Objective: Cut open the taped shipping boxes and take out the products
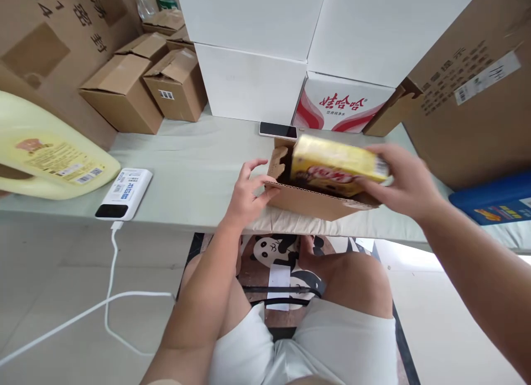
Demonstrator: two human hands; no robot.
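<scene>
My right hand (398, 177) grips the right end of a yellow printed box (332, 161), which is slightly blurred. The yellow box is tilted and partly inside an open brown cardboard box (315, 202) at the front edge of the table. At the cardboard box's left end, my left hand (253, 191) pinches the near wall by its top corner, thumb and fingers on either side. The cardboard box's inside is mostly hidden behind the yellow box.
A phone-like device (277, 130) lies behind the box. Left are a white power bank (124, 194) with a white cable and a yellow jug (53, 152). Small cartons (176, 86), white boxes (253, 81) and a red-and-white carton (342, 105) line the back; a blue container (493, 199) lies right.
</scene>
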